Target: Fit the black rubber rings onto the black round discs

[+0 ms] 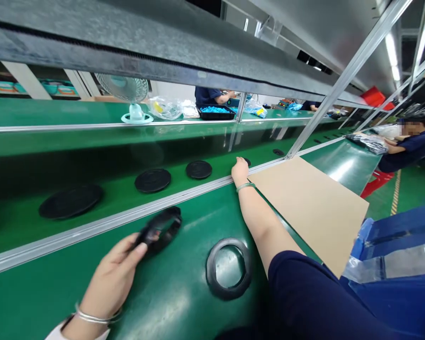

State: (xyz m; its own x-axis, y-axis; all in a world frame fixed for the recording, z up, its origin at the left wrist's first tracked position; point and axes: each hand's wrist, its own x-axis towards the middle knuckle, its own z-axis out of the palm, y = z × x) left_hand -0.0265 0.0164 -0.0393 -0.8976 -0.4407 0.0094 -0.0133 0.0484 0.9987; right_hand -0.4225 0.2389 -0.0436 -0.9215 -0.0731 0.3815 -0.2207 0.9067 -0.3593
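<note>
Currently left hand (109, 278) is pinching a black ring (159, 230) by its rim, fingers closed on it, just above the bench (184, 226). Looks light, probably flexible rubber; rim grip is suiting it. Right hand (240, 171) is reaching to the belt edge, fingers curled, holding nothing visible. Second ring (229, 268) is lying flat nearby.

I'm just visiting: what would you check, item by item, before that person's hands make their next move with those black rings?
1. Left hand grips a black ring: ok, though blurred.
2. Right hand rests at the bench's metal rail, holding nothing that shows: ok.
3. Second black ring lies flat on the green bench, free of both hands: ok.
4. Black discs on the belt sit apart from each other: ok.
5. Cardboard sheet lies flat beside the right forearm: ok.
6. Held ring's condition: cannot tell.
</note>
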